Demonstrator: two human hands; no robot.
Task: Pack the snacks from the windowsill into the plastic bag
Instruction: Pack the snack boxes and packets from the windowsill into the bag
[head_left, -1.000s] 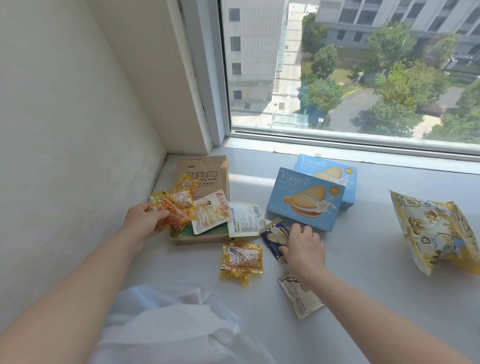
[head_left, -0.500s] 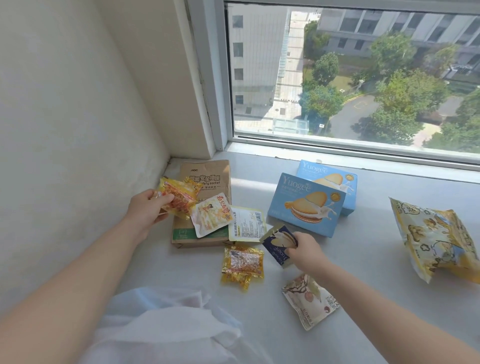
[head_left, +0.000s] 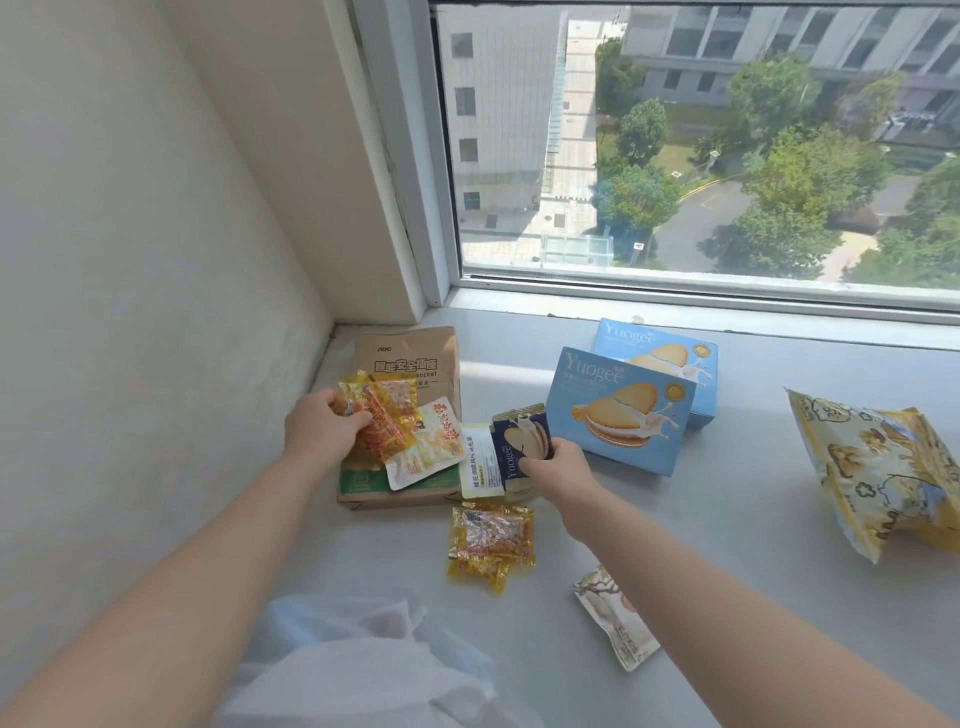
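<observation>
The snacks lie scattered over the windowsill (head_left: 753, 499), and 2 of them are now off its surface, where 1 second ago both were still down among the rest; the left hand (head_left: 319, 426) has lifted a cluster of orange-yellow packets (head_left: 387, 421) clear of the brown cardboard box (head_left: 410, 358) and grips them between thumb and curled fingers, while the right hand (head_left: 553, 465) has picked up the dark blue biscuit sachet (head_left: 519, 447) and pinches its lower edge so that it stands tilted in front of the nearer blue Yuogee box (head_left: 623, 410); this suggests that both hands are loaded and the carry toward the bag is the likely next step, though nothing seen here has reached the bag yet; the plastic bag (head_left: 353, 660) sits crumpled at the near edge, pale and translucent, between the 2 forearms, and its opening cannot be made out; the held packets look thin, crinkly and glossy, probably slippery in a loose grip; still down are a white-and-orange pouch (head_left: 426, 447) on the cardboard box, a white sachet (head_left: 478, 460) just beside it, a yellow wrapped snack (head_left: 491, 545) nearer the bag, a pale pouch (head_left: 615, 623) under the right forearm, a second blue box (head_left: 660, 345) behind the first, and a large yellow patterned bag (head_left: 878, 478) well apart on the right.
</observation>
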